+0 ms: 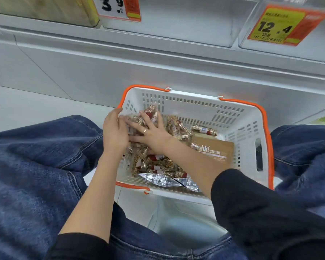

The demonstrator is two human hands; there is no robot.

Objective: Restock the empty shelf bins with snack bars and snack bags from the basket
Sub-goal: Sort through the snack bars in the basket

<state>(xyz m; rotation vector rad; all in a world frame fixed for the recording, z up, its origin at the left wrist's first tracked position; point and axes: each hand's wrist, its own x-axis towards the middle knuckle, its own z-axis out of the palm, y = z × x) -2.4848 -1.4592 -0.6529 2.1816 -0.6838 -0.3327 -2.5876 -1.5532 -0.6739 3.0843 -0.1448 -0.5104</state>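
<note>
Two hands are down in the white basket (pixel 238 128), gathering clear-wrapped snack bars (pixel 158 166) heaped in its left half. The left hand (pixel 114 132) stands on edge at the pile's nine o'clock side, fingers fairly straight, acting as a wall; the right hand (pixel 150 131) lies spread flat on top, fingers splayed, pressing rather than clenching. A good lift would mean sweeping the right hand toward the left so the bars bunch between both palms, then curling under the bunch before rising, since slick wrappers likely slide apart. Silver foil bags (pixel 163 180) lie at six o'clock, and a brown carton (pixel 214 149) at three o'clock. The shelf bins (pixel 176 21) wait at twelve o'clock, above.
</note>
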